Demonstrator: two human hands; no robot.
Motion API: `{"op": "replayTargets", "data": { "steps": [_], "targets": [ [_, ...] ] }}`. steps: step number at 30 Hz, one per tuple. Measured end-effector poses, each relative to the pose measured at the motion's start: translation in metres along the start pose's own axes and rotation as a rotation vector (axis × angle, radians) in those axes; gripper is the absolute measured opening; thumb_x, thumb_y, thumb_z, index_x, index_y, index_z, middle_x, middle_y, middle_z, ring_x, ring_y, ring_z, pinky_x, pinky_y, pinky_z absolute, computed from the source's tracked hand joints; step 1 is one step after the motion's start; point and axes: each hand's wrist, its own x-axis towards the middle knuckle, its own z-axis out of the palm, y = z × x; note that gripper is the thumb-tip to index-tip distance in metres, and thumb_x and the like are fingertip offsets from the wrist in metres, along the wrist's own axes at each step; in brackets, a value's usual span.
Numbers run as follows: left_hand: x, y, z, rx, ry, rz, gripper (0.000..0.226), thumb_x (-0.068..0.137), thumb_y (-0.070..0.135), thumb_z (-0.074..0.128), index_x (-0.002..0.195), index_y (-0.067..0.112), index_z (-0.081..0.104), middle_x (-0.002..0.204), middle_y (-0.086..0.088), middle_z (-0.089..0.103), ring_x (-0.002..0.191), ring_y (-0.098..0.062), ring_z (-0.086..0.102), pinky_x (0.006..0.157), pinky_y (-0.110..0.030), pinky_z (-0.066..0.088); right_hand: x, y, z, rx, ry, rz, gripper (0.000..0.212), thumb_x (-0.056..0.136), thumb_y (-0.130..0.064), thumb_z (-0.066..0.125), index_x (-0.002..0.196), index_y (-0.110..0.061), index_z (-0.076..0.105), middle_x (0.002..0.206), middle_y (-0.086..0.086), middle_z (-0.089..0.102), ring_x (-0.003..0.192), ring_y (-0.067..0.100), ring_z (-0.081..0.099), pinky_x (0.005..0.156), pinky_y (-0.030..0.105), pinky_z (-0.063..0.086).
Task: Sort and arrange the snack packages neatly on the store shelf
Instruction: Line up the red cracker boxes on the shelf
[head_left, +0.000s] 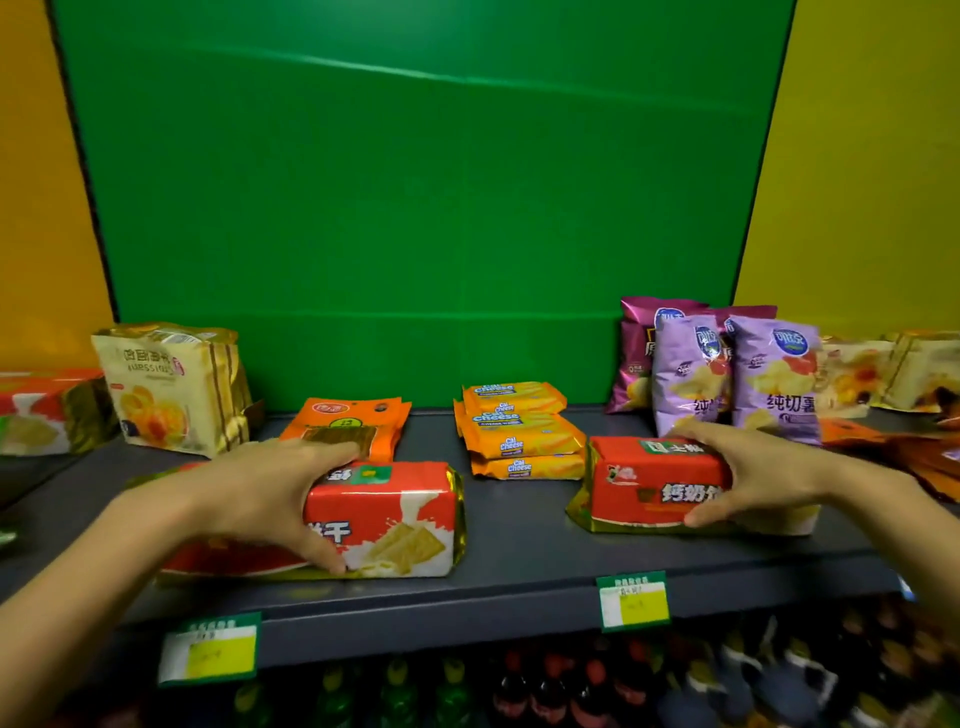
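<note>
Snack packages lie loose along the shelf (519, 551); reference = Cal Cheese stack (522, 431) mid-shelf. Far left of the stack: cream bag (166, 384), upright, not in play. Left of the stack, nearer the front lip: left red cracker pack (387, 525), with the left hand (260, 493) clamped on it, fingers curled over the top and thumb on the front face. Risk 1: glossy foil and a pack close to the lip, so a slip could drop it onto the bottles (545, 686) below. Risk 2: the fingertips sit right at the orange pouch (358, 418) immediately left of the stack, and a push back would skew it. Right of the stack: right red cracker pack (654, 483), with the right hand (753, 478) gripping it the same way. Risk 3: purple chip bags (737, 374), right of the stack and further back, stand upright. A nudge from that pack probably topples them.
</note>
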Motion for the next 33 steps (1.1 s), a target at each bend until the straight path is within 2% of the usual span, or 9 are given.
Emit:
{"op": "replayTargets", "data": {
  "steps": [4, 7, 10, 15, 19, 24, 27, 29, 33],
  "targets": [
    [-0.004, 0.002, 0.004, -0.098, 0.056, -0.021, 0.099, 0.049, 0.071, 0.069, 0.133, 0.032, 0.032, 0.133, 0.012, 0.05, 0.108, -0.002, 0.048, 0.095, -0.023, 0.042, 0.001, 0.003, -0.004, -0.073, 0.031, -0.104, 0.097, 0.031, -0.085, 0.055, 0.113, -0.035, 0.037, 0.104, -0.02, 0.05, 0.088, -0.004, 0.053, 0.074, -0.003, 0.038],
    [-0.016, 0.007, 0.005, -0.122, 0.16, -0.052, 0.093, 0.049, 0.068, 0.071, 0.127, 0.032, 0.036, 0.128, 0.007, 0.055, 0.103, -0.005, 0.049, 0.084, -0.021, 0.04, 0.002, 0.0, -0.009, -0.082, 0.071, -0.185, 0.091, 0.031, -0.083, 0.059, 0.107, -0.036, 0.042, 0.097, -0.022, 0.054, 0.084, -0.007, 0.055, 0.069, -0.003, 0.038],
    [-0.038, 0.008, -0.002, -0.138, 0.317, -0.13, 0.107, 0.042, 0.08, 0.057, 0.131, 0.027, 0.034, 0.129, 0.003, 0.054, 0.1, -0.005, 0.046, 0.085, -0.021, 0.039, 0.011, -0.012, -0.019, -0.05, 0.143, -0.267, 0.094, 0.024, -0.092, 0.055, 0.102, -0.042, 0.044, 0.095, -0.02, 0.058, 0.078, -0.006, 0.06, 0.065, -0.001, 0.041],
    [-0.098, -0.015, -0.025, -0.08, 0.661, -0.265, 0.12, 0.034, 0.094, 0.04, 0.129, 0.022, 0.045, 0.124, -0.004, 0.063, 0.098, -0.019, 0.061, 0.081, -0.028, 0.047, 0.022, -0.08, -0.034, 0.035, 0.318, -0.469, 0.081, 0.017, -0.096, 0.047, 0.082, -0.048, 0.045, 0.082, -0.03, 0.053, 0.074, -0.033, 0.047, 0.06, -0.006, 0.037],
    [-0.153, -0.046, -0.039, -0.027, 0.772, -0.41, 0.113, 0.035, 0.092, 0.045, 0.124, 0.023, 0.051, 0.116, -0.006, 0.067, 0.093, -0.022, 0.065, 0.077, -0.036, 0.055, 0.027, -0.149, -0.028, 0.032, 0.363, -0.583, 0.074, 0.028, -0.093, 0.051, 0.086, -0.047, 0.05, 0.083, -0.031, 0.057, 0.078, -0.029, 0.051, 0.065, -0.004, 0.039],
    [-0.221, -0.091, -0.034, 0.0, 0.826, -0.609, 0.103, 0.04, 0.073, 0.067, 0.126, 0.019, 0.051, 0.117, -0.012, 0.066, 0.096, -0.029, 0.065, 0.077, -0.037, 0.051, 0.036, -0.234, -0.006, 0.028, 0.381, -0.645, 0.084, 0.029, -0.094, 0.047, 0.096, -0.044, 0.048, 0.082, -0.026, 0.057, 0.074, -0.006, 0.058, 0.063, 0.01, 0.04],
    [-0.262, -0.125, -0.028, 0.025, 0.834, -0.674, 0.105, 0.039, 0.08, 0.065, 0.125, 0.02, 0.052, 0.113, -0.011, 0.069, 0.091, -0.029, 0.066, 0.073, -0.037, 0.05, 0.044, -0.284, 0.011, 0.054, 0.398, -0.653, 0.071, 0.047, -0.079, 0.062, 0.103, -0.035, 0.057, 0.088, -0.011, 0.064, 0.077, 0.011, 0.062, 0.066, 0.022, 0.044],
    [-0.287, -0.15, -0.024, 0.011, 0.833, -0.689, 0.103, 0.04, 0.08, 0.054, 0.125, 0.022, 0.05, 0.111, -0.009, 0.069, 0.087, -0.028, 0.066, 0.074, -0.042, 0.053, 0.049, -0.317, 0.022, 0.087, 0.402, -0.637, 0.071, 0.045, -0.069, 0.063, 0.104, -0.031, 0.06, 0.09, -0.006, 0.066, 0.079, 0.016, 0.062, 0.069, 0.028, 0.045],
    [-0.324, -0.198, -0.017, 0.032, 0.803, -0.684, 0.103, 0.041, 0.081, 0.052, 0.126, 0.024, 0.049, 0.111, -0.008, 0.069, 0.085, -0.028, 0.066, 0.074, -0.044, 0.053, 0.062, -0.385, 0.045, 0.133, 0.441, -0.63, 0.083, 0.043, -0.073, 0.058, 0.112, -0.027, 0.06, 0.1, 0.001, 0.07, 0.088, 0.022, 0.064, 0.077, 0.034, 0.05]
  ]
}}
